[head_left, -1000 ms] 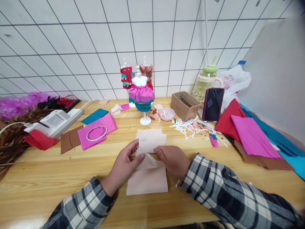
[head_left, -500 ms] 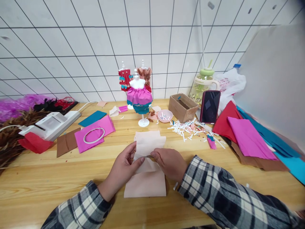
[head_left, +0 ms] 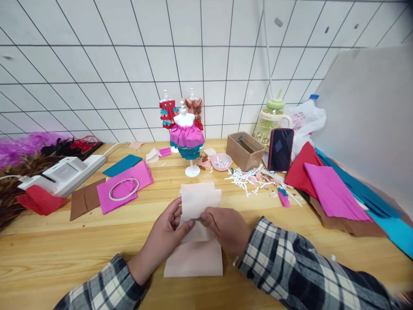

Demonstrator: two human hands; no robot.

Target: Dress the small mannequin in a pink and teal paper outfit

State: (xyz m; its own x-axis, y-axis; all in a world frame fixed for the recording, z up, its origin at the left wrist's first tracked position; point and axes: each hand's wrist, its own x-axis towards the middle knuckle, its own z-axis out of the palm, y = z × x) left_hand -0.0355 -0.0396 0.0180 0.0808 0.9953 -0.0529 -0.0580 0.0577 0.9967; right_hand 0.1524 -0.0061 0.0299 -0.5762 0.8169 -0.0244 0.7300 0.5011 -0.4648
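Observation:
A pale pink sheet of paper (head_left: 200,199) lies folded on the wooden table (head_left: 64,241) in front of me. My left hand (head_left: 167,234) pinches its left side at the fold, thumb on top. Facing it, my right hand (head_left: 227,228) pinches the same fold from the right. Both hands are closed on the sheet, fingertips almost touching. The sheet's lower part (head_left: 196,260) lies flat under my wrists. Behind the sheet stands a small white mannequin (head_left: 187,135) in a pink and teal paper dress.
Left: a pink sheet with a white ring (head_left: 123,189), brown and teal paper, a white power strip (head_left: 64,170), feathers. Right: white paper shreds (head_left: 251,176), a cardboard box (head_left: 244,150), a pink bowl (head_left: 221,161), a phone (head_left: 280,149), a green-lidded cup, stacked coloured sheets (head_left: 335,189).
Both hands have drawn closer together along the fold of the pale pink sheet. The view has tilted up a little, so everything sits lower in the picture.

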